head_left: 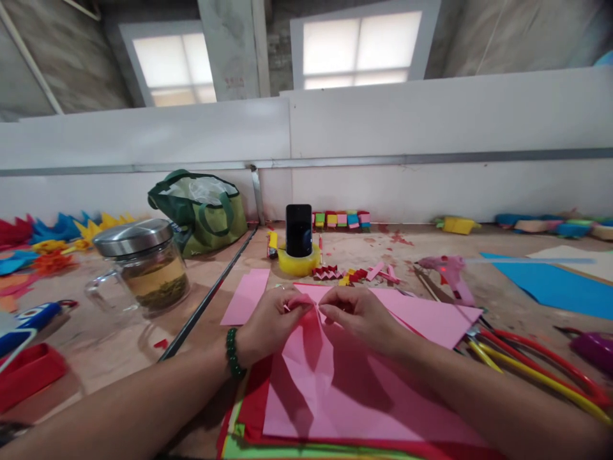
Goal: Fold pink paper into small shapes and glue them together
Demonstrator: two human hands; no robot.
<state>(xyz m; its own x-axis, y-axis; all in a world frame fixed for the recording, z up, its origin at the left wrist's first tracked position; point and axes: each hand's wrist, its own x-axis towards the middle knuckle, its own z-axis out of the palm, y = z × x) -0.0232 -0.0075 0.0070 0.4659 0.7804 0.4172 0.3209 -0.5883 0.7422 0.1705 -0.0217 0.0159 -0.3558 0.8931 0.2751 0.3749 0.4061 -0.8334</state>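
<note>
Folded pink paper piece [309, 319]: upright above flat pink paper sheets [354, 409], pinched between left hand [275, 319] fingertips. Right hand [361, 316]: thumb and forefinger nearly closed at its edge; grip unclear. Beyond hands: black phone [299, 230] upright in yellow tape roll [299, 260], on brown bench [205, 326].

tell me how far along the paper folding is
The row of small colored paper blocks by the wall looks finished. The left hand and right hand are working a pink piece, seemingly mid-fold. The flat pink sheets beneath look unfolded, so they probably remain.
</note>
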